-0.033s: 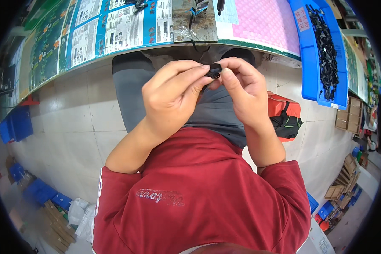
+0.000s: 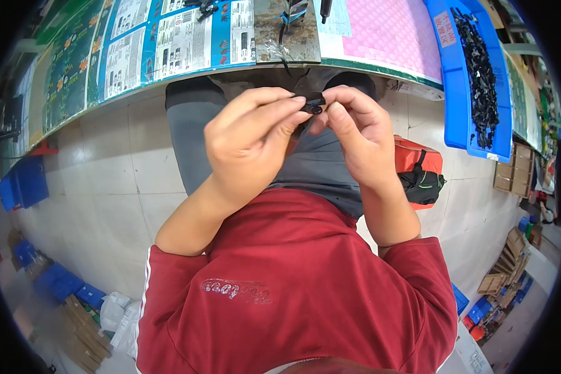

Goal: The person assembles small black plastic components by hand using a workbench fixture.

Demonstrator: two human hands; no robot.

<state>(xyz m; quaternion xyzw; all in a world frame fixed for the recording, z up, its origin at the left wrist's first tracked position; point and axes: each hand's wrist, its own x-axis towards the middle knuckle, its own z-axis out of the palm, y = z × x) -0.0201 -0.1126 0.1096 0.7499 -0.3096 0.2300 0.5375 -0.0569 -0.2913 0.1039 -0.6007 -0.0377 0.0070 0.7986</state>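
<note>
Over my lap, just in front of the bench edge, a small black plastic part (image 2: 315,101) with a rounded loop at its lower side sits between my two hands. Its left end is pinched by the thumb and fingers of my left hand (image 2: 249,134), which cover some of it. At the right end, the curled index finger and thumb of my right hand (image 2: 360,134) close on the part's edge. Its exact kind cannot be made out.
Across the front runs a workbench with printed sheets (image 2: 184,47), a worn metal plate (image 2: 268,43) bearing a small fixture, and a pink bubble-wrap sheet (image 2: 389,31). A blue bin (image 2: 447,93) of black parts hangs over its right side. A red-orange container (image 2: 407,153) stands by my right leg.
My left hand has shifted very slightly left and the black part has tilted a little with it. My right thumb sits slightly lower.
</note>
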